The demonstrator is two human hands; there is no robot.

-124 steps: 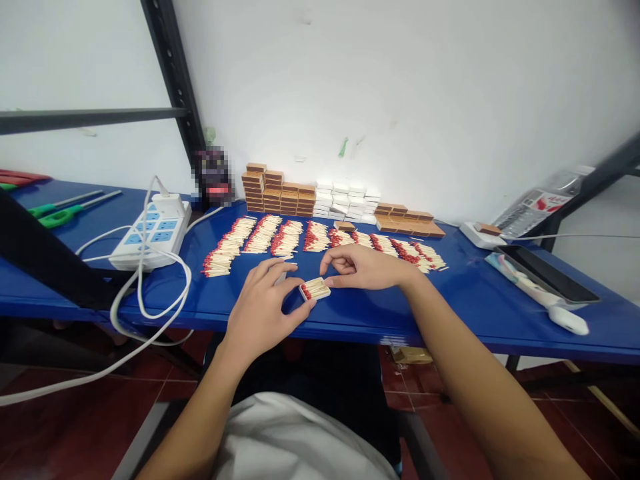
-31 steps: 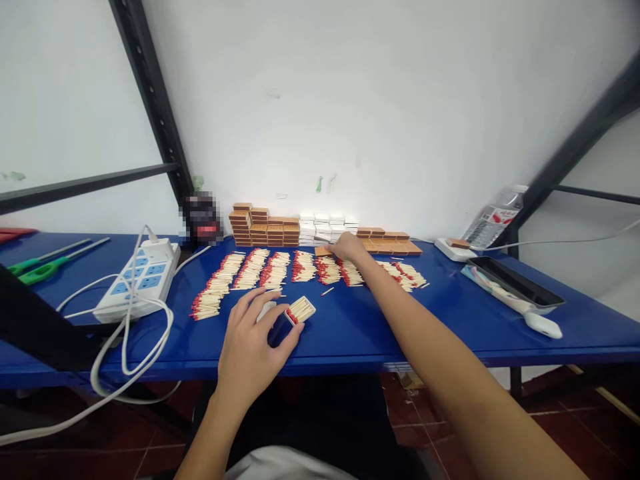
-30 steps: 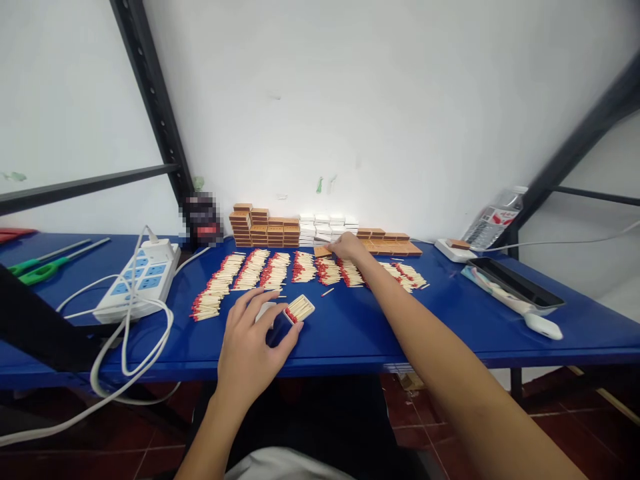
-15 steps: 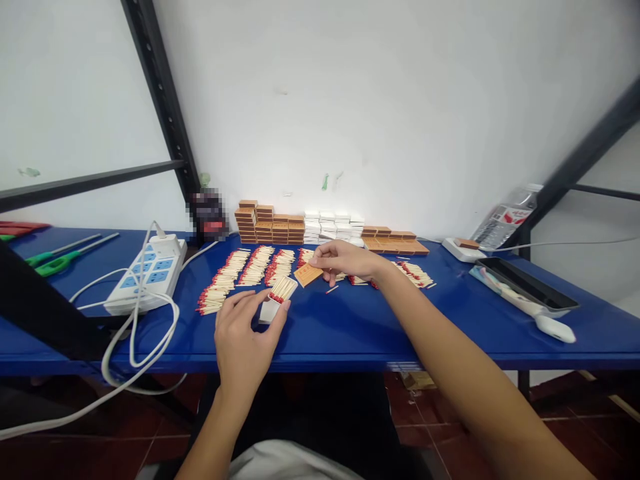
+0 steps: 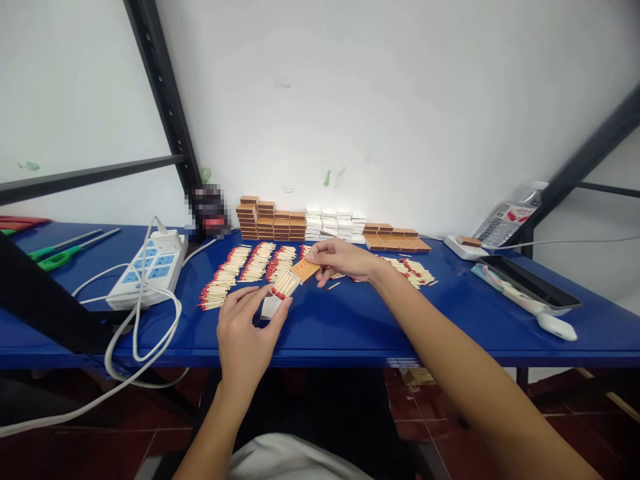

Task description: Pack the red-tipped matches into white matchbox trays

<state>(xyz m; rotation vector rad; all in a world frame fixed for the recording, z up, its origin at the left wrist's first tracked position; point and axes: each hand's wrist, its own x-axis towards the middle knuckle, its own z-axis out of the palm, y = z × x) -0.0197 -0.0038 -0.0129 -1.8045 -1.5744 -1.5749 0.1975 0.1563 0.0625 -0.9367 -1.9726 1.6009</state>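
Note:
Between thumb and fingers, my left hand point(image 5: 251, 319) grips a white matchbox tray point(image 5: 271, 306) filled with red-tipped matches point(image 5: 285, 285). My right hand point(image 5: 342, 259) pinches an orange matchbox sleeve point(image 5: 305, 269), its open end meeting the tray's far end. Whether the tray has entered the sleeve I cannot tell. Behind both hands lie rows of loose matches point(image 5: 257, 262), partly hidden by my right hand. One single match point(image 5: 334, 286) lies just below that hand.
Stacked orange matchboxes point(image 5: 280, 225), white trays point(image 5: 345, 223) and lower orange stacks point(image 5: 397, 238) line the wall. A power strip point(image 5: 150, 270) with loose cables and green-handled tools point(image 5: 63, 259) stand left. At right are a bottle point(image 5: 511, 217), a white adapter point(image 5: 463, 248) and a black tray point(image 5: 525, 283).
The orange sleeve has moved left and down and turned in line with the tray, so its end now meets the tray's end. My left hand has barely moved.

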